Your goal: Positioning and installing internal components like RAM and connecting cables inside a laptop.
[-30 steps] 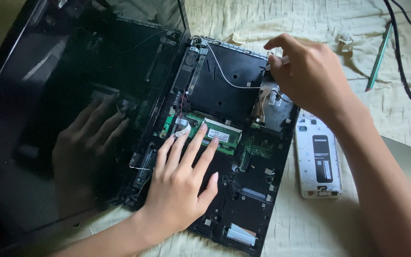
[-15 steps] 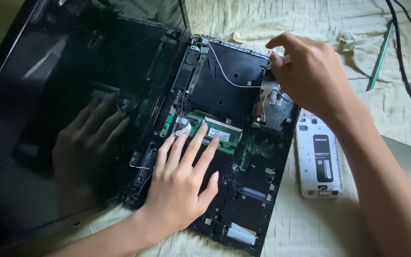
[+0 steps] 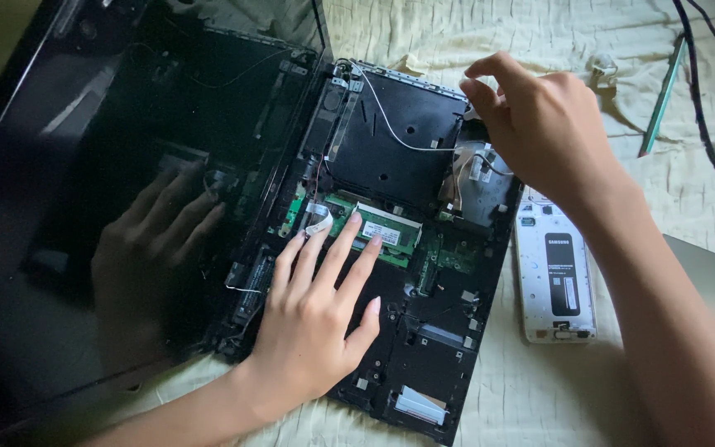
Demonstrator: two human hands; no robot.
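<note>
Head view shows little change from a second ago: left hand stays flat, fingers spread, on the opened laptop, while right hand keeps pinching narrowly at its far corner, so the work continues there.

Dim, warm light is falling from the upper right; the glossy screen is reflecting the left hand; focus is holding sharp.

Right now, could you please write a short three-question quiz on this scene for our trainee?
1. True or false: the left hand rests flat on the opened black laptop base.
2. What lies right of the base? A) white phone with its back removed B) mug C) book
3. The left fingertips touch the green ____ module.

Key: 1 true. 2 A, the phone. 3 memory.
</note>
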